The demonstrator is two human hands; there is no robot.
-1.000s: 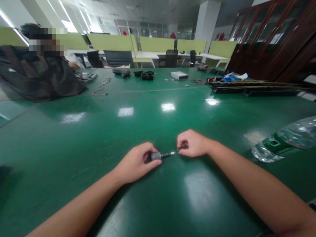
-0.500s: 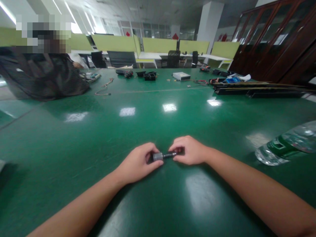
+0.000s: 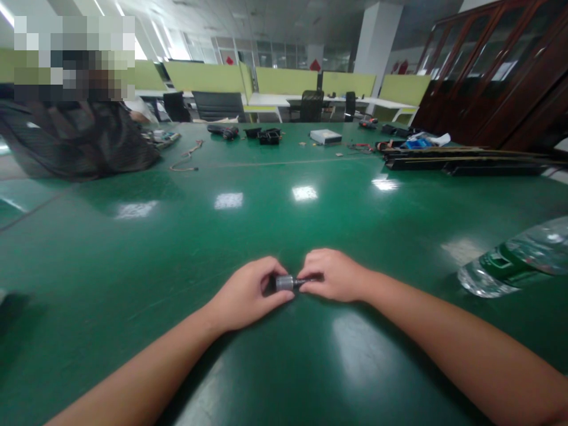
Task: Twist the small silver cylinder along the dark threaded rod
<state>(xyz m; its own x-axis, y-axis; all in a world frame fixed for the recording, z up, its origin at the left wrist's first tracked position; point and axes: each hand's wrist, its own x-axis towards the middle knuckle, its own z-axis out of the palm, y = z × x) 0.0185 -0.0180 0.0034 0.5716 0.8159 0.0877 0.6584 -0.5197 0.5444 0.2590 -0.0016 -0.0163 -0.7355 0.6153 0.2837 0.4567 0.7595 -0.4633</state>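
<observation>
Near the middle of the green table (image 3: 284, 219), my left hand (image 3: 252, 293) grips a short grey metal cylinder (image 3: 284, 283) between thumb and fingers. A thin dark shaft (image 3: 298, 283) sticks out of the cylinder's right end. My right hand (image 3: 331, 275) pinches this shaft close to the cylinder, its fingertips almost at my left hand's. The shaft's far end is partly hidden by my right fingers. The cylinder and shaft lie roughly level, low over the tabletop.
A clear bottle with a green label (image 3: 510, 263) lies at the right. A dark bag (image 3: 84, 139) stands at the back left, with a person behind it. Along the back are black parts (image 3: 268, 136), a white box (image 3: 326, 137), a cable (image 3: 189, 157) and long black strips (image 3: 470, 161).
My right hand has slid left along the shaft, nearer the cylinder, and sits slightly lower. My left hand has stayed almost still around the cylinder.
</observation>
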